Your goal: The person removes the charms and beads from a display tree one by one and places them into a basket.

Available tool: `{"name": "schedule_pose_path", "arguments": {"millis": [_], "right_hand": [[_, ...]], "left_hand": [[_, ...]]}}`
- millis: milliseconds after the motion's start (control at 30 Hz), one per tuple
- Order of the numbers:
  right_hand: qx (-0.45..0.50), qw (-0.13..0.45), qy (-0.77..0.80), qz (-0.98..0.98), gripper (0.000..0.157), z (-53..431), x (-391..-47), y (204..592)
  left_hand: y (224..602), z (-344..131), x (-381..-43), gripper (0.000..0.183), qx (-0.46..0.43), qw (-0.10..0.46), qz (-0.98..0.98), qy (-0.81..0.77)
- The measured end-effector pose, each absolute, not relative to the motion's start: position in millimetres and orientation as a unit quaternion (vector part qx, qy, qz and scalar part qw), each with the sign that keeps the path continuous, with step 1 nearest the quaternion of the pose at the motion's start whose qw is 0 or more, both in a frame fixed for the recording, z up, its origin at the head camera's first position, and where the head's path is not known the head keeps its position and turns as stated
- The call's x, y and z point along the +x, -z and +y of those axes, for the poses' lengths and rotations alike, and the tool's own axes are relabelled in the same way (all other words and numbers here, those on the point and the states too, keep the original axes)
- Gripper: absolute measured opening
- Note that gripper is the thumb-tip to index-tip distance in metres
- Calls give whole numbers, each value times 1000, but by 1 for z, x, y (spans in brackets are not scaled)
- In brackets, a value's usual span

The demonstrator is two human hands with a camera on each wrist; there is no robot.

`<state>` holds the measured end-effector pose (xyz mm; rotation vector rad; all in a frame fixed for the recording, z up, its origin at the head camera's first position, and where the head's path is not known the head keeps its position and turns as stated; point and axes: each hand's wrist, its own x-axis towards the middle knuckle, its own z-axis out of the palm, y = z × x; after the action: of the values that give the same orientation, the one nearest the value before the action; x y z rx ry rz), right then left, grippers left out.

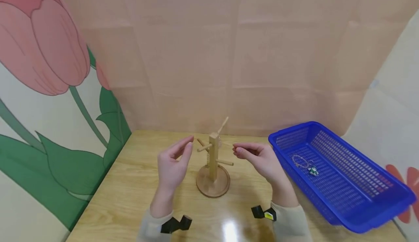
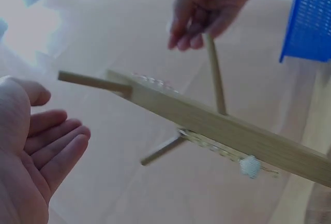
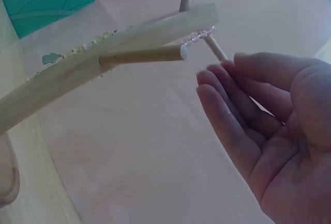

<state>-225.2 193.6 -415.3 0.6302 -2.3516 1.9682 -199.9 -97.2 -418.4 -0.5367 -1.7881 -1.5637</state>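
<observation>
A wooden peg stand (image 1: 213, 158) with a round base stands on the table between both hands. A clear, pinkish beaded bracelet (image 3: 196, 36) hangs on its back right peg, close to the post. Another bracelet, with yellowish beads and a pale blue-green charm (image 2: 250, 166), hangs along the post from a different peg. My right hand (image 1: 262, 160) has its thumb and fingertips at the tip of the back right peg; whether they touch it is unclear. On the stand's left, my left hand (image 1: 173, 165) is held up with fingers loosely bent and nothing in them.
A blue plastic basket (image 1: 343, 154) stands on the right side of the table. Inside it lies a bracelet with a green-and-white charm (image 1: 313, 171). Pinkish sheeting (image 1: 209, 71) hangs behind the table, and a tulip-patterned panel (image 1: 65, 158) borders the left.
</observation>
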Motion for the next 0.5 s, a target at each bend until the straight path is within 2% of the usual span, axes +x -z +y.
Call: {"name": "schedule_pose_path", "arguments": {"millis": [233, 500], "right_hand": [[192, 13, -610, -769, 29, 182, -234, 412], [196, 36, -574, -794, 31, 165, -244, 408]], "left_hand": [[398, -100, -186, 21, -277, 354, -708, 545], [398, -101, -185, 22, -273, 334, -723, 539]]}}
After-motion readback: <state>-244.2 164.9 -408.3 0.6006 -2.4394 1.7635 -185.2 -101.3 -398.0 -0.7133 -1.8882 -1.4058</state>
